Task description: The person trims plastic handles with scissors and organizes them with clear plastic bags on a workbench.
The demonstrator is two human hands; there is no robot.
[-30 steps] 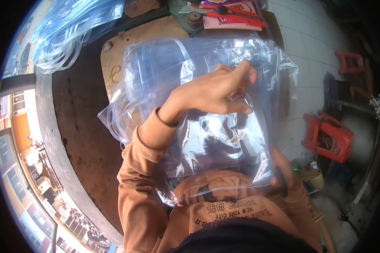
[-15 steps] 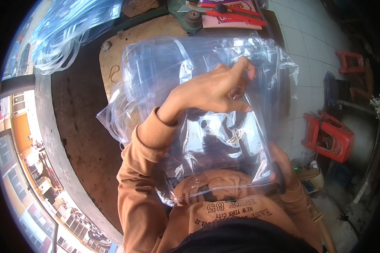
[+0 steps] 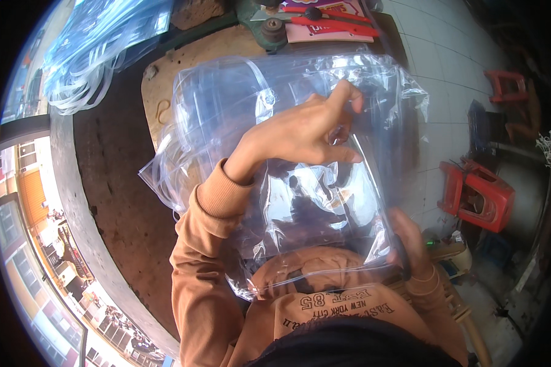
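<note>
A large clear plastic bag (image 3: pixel 226 110) with white-looking strap strips spreads over the table and reaches down to my lap. My left hand (image 3: pixel 306 131) lies across it from the left, fingers curled and thumb bent in, gripping the plastic near its right edge. The index finger sticks up and bends over. At the lower right, my right hand (image 3: pixel 413 241) is closed around the black loop handle of scissors (image 3: pixel 404 254), partly hidden by the plastic. A long thin shiny edge runs from the handle toward my left thumb; blade or plastic fold, I cannot tell which.
Beyond the bag, red-handled cutters (image 3: pixel 333 23) lie on a pink packet (image 3: pixel 324 35) beside a green metal machine part (image 3: pixel 272 33). A heap of clear bags (image 3: pixel 107 46) is at the far left. Red plastic stools (image 3: pixel 479 192) stand on the tiled floor (image 3: pixel 438 144) to the right.
The view has shifted very slightly. Both hands keep nearly the same hold and place, and the bag lies almost as before.
</note>
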